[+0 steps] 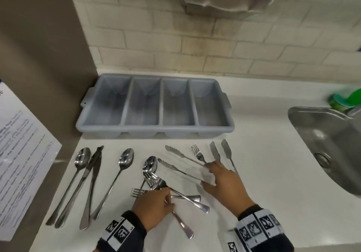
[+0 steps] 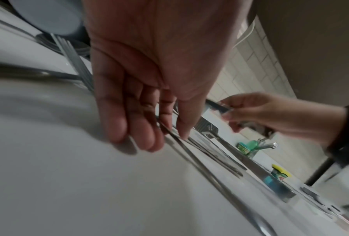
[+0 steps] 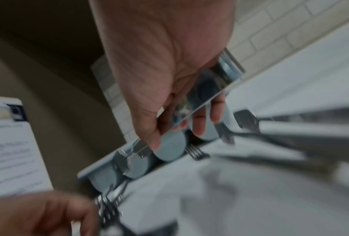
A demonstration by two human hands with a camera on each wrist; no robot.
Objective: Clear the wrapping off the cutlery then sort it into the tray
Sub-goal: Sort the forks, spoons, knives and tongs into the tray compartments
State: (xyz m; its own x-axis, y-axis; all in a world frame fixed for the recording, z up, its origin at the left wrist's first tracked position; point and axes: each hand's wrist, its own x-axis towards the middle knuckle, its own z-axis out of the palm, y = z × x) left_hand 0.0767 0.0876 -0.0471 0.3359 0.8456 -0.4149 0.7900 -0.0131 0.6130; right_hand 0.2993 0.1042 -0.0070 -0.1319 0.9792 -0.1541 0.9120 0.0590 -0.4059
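The grey four-compartment tray (image 1: 156, 129) stands empty at the back of the white counter. In front of it lies loose cutlery with no wrapping visible. My left hand (image 1: 168, 197) pinches the handles of crossed forks (image 1: 154, 181) near the counter's middle; the left wrist view shows my left hand (image 2: 169, 132) with its thumb and fingertips on those fork handles (image 2: 200, 153). My right hand (image 1: 206, 174) grips the handles of two serrated knives (image 1: 175, 168), slightly raised. In the right wrist view my right hand (image 3: 179, 131) curls round a shiny knife (image 3: 210, 89).
Two spoons (image 1: 83, 158) and table knives (image 1: 93, 165) lie at the left, another spoon (image 1: 125, 159) beside them. A fork (image 1: 197, 152) and two more serrated knives (image 1: 215, 151) lie right. A steel sink (image 1: 322, 134) and green bottle (image 1: 343, 99) sit far right, a paper sheet (image 1: 21, 154) left.
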